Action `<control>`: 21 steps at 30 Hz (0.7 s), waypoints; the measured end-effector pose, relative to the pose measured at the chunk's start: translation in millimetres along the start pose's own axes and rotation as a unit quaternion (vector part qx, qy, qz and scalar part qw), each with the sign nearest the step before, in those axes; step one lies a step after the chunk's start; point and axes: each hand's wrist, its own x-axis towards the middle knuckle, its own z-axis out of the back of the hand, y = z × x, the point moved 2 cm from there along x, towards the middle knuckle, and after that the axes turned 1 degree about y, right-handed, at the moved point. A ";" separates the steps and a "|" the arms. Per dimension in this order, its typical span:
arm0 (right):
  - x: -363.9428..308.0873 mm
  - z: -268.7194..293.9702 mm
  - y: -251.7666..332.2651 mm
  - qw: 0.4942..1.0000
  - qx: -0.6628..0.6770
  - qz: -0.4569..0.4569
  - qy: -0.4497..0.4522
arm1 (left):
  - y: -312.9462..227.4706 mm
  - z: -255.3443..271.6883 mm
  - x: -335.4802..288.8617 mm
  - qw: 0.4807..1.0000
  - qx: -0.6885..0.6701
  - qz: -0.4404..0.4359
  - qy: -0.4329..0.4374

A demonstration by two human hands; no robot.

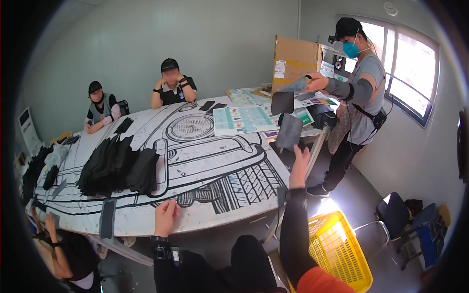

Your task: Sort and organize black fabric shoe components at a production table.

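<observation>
Two hands belonged to the person wearing the camera. The right hand (299, 163) was raised, fingers loosely spread and holding nothing, its fingertips just under a grey fabric piece (289, 131) that hung from another piece (283, 102) held out by a standing person in a blue mask (352, 93). Whether the fingertips touched the cloth could not be told. The left hand (165, 218) rested at the near edge of the table (205, 161), fingers slightly curled and empty, near a dark flat piece (107, 219) lying on the edge.

Further out, a large stack of black fabric pieces (119, 166) sat on the table's left half, over a printed car drawing. Two seated people (171, 88) waited at the far side, beside printed sheets (242, 119) and a cardboard box (295, 61). A yellow basket (339, 249) stood on the floor to the right.

Judging by the stack, much of the pile seemed untouched, and the hanging piece had not yet been taken.
</observation>
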 end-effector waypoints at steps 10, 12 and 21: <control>-40.9 8.2 36.0 0.929 0.188 -0.153 0.279 | 2.5 3.6 -1.5 1.000 -0.006 0.009 0.009; -83.7 21.2 46.4 0.916 0.218 -0.169 0.293 | 2.2 -1.4 1.3 1.000 0.001 -0.008 0.014; -228.3 9.8 64.4 0.794 0.144 -0.241 0.540 | -25.3 -56.3 -33.0 0.985 -0.053 0.117 0.114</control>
